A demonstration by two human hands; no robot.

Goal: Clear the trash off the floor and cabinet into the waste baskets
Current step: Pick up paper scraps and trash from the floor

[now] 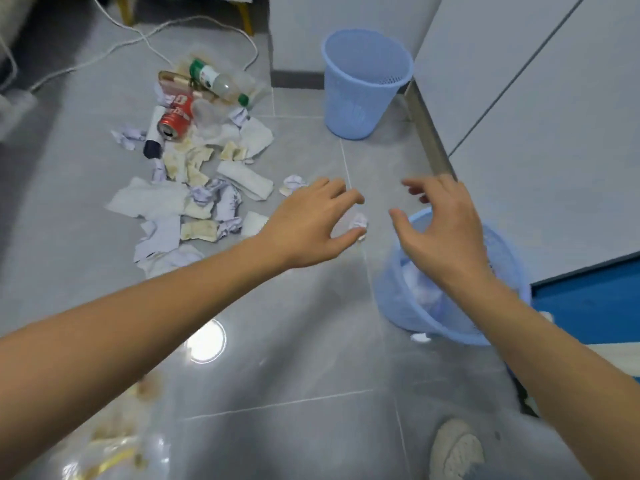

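Observation:
A pile of trash lies on the grey tiled floor at the upper left: a red can [176, 116], a clear plastic bottle [221, 83] with a green cap, crumpled paper balls and stained tissue pieces [194, 199]. My left hand [311, 220] hovers open, fingers spread, just above a small crumpled paper ball [358, 222]. Spread open as well, my right hand [440, 223] is over the near blue waste basket [398, 299], which holds white paper. A second blue waste basket [363, 81] stands farther back and looks empty.
White cabinet fronts [536, 116] run along the right, with a blue panel [588, 299] beside the near basket. White cables [138, 39] snake across the floor at the back. A shoe [455, 448] shows at the bottom. More stained wrappers [114, 445] lie at the lower left.

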